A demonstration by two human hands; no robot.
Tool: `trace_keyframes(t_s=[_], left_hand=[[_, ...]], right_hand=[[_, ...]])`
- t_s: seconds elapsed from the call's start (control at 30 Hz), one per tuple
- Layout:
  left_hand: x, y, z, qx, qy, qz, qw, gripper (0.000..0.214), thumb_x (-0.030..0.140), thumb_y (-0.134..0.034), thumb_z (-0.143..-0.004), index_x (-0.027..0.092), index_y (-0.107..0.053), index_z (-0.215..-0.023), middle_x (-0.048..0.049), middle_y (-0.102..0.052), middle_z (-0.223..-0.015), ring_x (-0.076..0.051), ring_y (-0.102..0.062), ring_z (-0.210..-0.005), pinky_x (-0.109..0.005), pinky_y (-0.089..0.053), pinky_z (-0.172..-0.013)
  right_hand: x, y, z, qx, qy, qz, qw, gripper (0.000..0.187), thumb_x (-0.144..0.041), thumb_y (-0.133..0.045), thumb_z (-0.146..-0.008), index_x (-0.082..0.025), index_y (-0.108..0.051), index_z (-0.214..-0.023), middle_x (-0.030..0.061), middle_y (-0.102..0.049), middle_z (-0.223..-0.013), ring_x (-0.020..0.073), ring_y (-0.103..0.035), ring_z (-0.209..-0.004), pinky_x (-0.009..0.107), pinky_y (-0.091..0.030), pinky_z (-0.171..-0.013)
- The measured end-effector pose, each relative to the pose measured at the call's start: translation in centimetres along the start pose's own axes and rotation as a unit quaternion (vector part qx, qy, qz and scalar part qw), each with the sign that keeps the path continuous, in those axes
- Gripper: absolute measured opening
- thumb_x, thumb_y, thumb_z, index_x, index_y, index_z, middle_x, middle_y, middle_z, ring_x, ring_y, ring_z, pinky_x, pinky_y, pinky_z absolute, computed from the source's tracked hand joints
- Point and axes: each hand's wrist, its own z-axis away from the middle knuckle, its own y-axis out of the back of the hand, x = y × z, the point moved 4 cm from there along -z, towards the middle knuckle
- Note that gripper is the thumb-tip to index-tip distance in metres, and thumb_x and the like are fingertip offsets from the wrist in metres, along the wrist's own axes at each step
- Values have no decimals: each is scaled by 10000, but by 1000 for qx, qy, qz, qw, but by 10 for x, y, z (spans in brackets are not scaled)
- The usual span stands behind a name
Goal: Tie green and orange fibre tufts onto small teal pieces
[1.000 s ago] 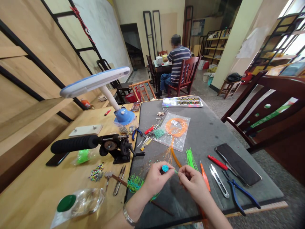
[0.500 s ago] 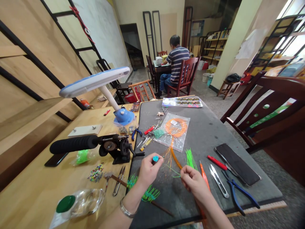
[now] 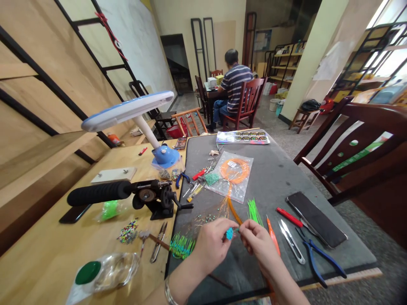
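Note:
My left hand (image 3: pixel 211 243) is closed in a pinch on a small knobbly turquoise cluster (image 3: pixel 229 233), which pokes out between thumb and fingers. Right beside it my right hand (image 3: pixel 258 238) pinches a thin green strand, mostly hidden by the fingers. The two hands nearly touch over the grey mat (image 3: pixel 276 169). Under my left wrist lies a brown stick (image 3: pixel 219 280) with green-and-turquoise strands (image 3: pixel 182 245) laid along it. Bright green strands (image 3: pixel 253 212) fan out behind my right hand, and an orange-handled tool (image 3: pixel 272 237) lies just to its right.
On the right are silver snips (image 3: pixel 291 241), blue pliers (image 3: pixel 321 258), a red-handled tool (image 3: pixel 289 217) and a black phone (image 3: pixel 316 218). A bag of orange line (image 3: pixel 235 171) lies ahead. Left stand a hand-cranked vise (image 3: pixel 152 199) and a lamp (image 3: pixel 165 156). A person (image 3: pixel 237 87) sits further back.
My left hand has moved right and slightly down with the turquoise cluster, bringing it up to my right fingertips. Small beads on the mat now show above my left hand. My right hand has barely moved.

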Motion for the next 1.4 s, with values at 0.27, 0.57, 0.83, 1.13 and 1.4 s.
trace_keyframes(t_s=[0.27,0.57,0.83,1.13,1.4], left_hand=[[-24,-10,-2,63,202,271,939,99,212,-693,-704,165,-689,-790,-40,-707,-758,-166,-628,-698,-245,-490,-664],[-34,-10,6,75,251,357,897,203,230,-739,-663,149,-694,-844,-38,-684,-780,-153,-604,-728,-249,-477,-702],[-30,-3,5,17,204,214,955,127,261,-661,-734,143,-700,-757,-41,-675,-689,-165,-583,-652,-257,-449,-648],[-30,7,6,24,180,193,964,175,302,-583,-816,152,-655,-760,-30,-639,-690,-154,-551,-661,-233,-410,-622],[-23,-3,6,67,167,165,970,135,272,-602,-805,163,-659,-748,-17,-644,-662,-140,-550,-600,-220,-399,-568]], right_hand=[[-6,-3,3,-17,84,-37,996,396,-483,-648,-709,-201,-567,-974,23,-623,-856,87,-506,-506,194,-386,-404],[-1,-8,3,-22,92,68,993,338,-518,-603,-743,-187,-541,-714,-49,-492,-544,95,-459,-454,209,-365,-436],[-13,-7,11,-1,206,225,952,203,-347,-527,-829,-199,-578,-701,-7,-564,-605,141,-507,-564,231,-370,-530],[-22,18,10,51,211,252,943,209,-385,-542,-820,-217,-623,-725,30,-636,-658,186,-574,-622,261,-418,-589],[3,7,5,28,124,151,980,393,-585,-570,-759,-200,-637,-727,22,-616,-596,146,-527,-476,244,-409,-448]])
